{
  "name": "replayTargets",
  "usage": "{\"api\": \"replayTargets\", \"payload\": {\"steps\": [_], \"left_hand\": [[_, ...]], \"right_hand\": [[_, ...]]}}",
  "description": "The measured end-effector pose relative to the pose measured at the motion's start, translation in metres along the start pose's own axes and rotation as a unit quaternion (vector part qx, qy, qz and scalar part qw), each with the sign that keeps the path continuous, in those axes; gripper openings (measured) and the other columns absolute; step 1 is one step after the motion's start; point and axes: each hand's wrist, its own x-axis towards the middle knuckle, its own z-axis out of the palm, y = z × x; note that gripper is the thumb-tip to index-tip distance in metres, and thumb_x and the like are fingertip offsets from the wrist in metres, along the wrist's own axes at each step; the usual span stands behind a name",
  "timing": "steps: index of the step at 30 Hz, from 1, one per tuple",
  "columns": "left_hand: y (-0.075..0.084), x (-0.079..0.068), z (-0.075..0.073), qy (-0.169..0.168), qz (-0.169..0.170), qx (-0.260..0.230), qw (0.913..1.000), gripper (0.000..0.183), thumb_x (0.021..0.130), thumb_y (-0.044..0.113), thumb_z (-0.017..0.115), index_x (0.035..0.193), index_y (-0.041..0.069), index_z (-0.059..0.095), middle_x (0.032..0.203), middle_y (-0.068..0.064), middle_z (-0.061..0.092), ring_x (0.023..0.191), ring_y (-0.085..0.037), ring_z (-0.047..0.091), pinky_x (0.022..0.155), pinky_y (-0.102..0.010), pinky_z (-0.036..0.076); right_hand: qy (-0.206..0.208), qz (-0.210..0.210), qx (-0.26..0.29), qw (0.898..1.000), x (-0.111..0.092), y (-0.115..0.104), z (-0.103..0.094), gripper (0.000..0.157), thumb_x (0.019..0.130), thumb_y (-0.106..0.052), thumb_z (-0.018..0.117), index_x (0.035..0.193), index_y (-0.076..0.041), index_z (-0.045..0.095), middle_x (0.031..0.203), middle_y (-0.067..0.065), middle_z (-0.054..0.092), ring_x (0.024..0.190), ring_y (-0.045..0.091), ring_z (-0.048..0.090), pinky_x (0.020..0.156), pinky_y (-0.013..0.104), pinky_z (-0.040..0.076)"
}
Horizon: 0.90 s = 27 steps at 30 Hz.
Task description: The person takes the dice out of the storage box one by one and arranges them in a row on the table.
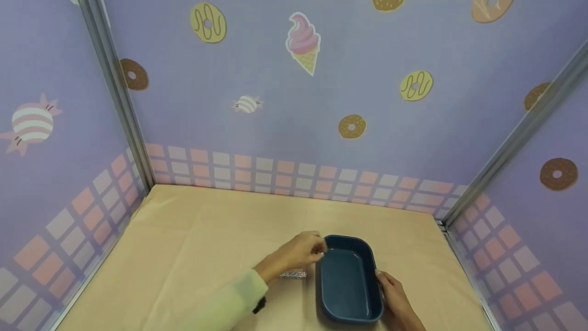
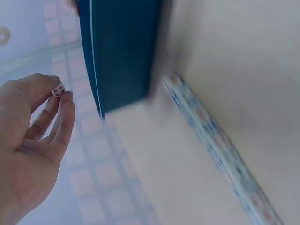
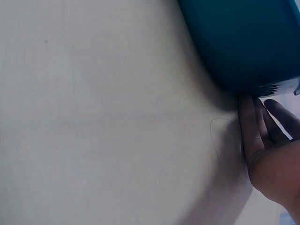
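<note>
Between thumb and fingertips, my left hand [image 1: 301, 250] pinches a small white die [image 2: 58, 89] with red dots. That hand is raised beside the left rim of a deep blue rectangular tray [image 1: 347, 280], near its far corner. On the table to the left of the tray lies a long, narrow row of what look like dice [image 2: 220, 145], white with red and blue dots; my left forearm hides part of it in the head view. My right hand [image 1: 395, 294] touches the tray's right outer side with fairly straight fingers [image 3: 251, 124].
A cream cloth [image 1: 193, 239] covers the table, with creases running across it. Purple walls with printed sweets [image 1: 248, 104] enclose the back and both sides, joined by metal posts [image 1: 115, 92] at the corners. A dark band [image 1: 259, 305] shows by the left sleeve.
</note>
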Motion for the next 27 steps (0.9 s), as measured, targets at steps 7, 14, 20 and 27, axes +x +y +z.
{"api": "replayTargets", "payload": {"steps": [7, 14, 20, 27], "left_hand": [[-0.044, -0.054, -0.033, 0.012, -0.048, -0.016, 0.9986, 0.011, 0.092, 0.011, 0.07, 0.102, 0.009, 0.071, 0.097, -0.002, 0.064, 0.089, -0.016, 0.065, 0.08, -0.03, 0.057], [-0.087, -0.119, -0.055, 0.062, -0.081, 0.002, 0.9948, 0.012, 0.087, 0.006, 0.074, 0.098, 0.008, 0.069, 0.094, -0.005, 0.065, 0.087, -0.02, 0.066, 0.077, -0.035, 0.057], [-0.101, -0.162, -0.058, 0.053, -0.115, -0.002, 0.992, 0.013, 0.087, 0.001, 0.073, 0.099, 0.003, 0.069, 0.094, -0.006, 0.065, 0.087, -0.024, 0.065, 0.075, -0.037, 0.056], [-0.1, -0.179, -0.052, 0.039, -0.141, -0.001, 0.9893, 0.013, 0.087, 0.004, 0.074, 0.099, 0.006, 0.069, 0.095, -0.001, 0.066, 0.087, -0.02, 0.064, 0.076, -0.032, 0.055]], "right_hand": [[-0.001, 0.009, 0.009, 1.0, -0.001, 0.003, -0.001, 0.064, 0.102, -0.052, 0.045, 0.143, -0.002, 0.047, 0.152, 0.019, 0.038, 0.145, 0.038, 0.026, 0.118, 0.057, 0.014], [-0.006, 0.017, 0.021, 1.0, -0.001, 0.002, 0.0, 0.06, 0.102, -0.05, 0.046, 0.141, -0.004, 0.05, 0.149, 0.016, 0.042, 0.142, 0.034, 0.031, 0.117, 0.06, 0.011], [-0.003, 0.015, 0.005, 1.0, -0.001, 0.002, -0.002, 0.064, 0.102, -0.052, 0.044, 0.144, -0.003, 0.046, 0.153, 0.02, 0.036, 0.146, 0.04, 0.023, 0.116, 0.06, 0.015], [-0.002, -0.011, -0.005, 1.0, -0.002, 0.006, 0.0, 0.068, 0.1, -0.056, 0.046, 0.143, -0.004, 0.048, 0.149, 0.019, 0.042, 0.141, 0.038, 0.033, 0.115, 0.059, 0.021]]}}
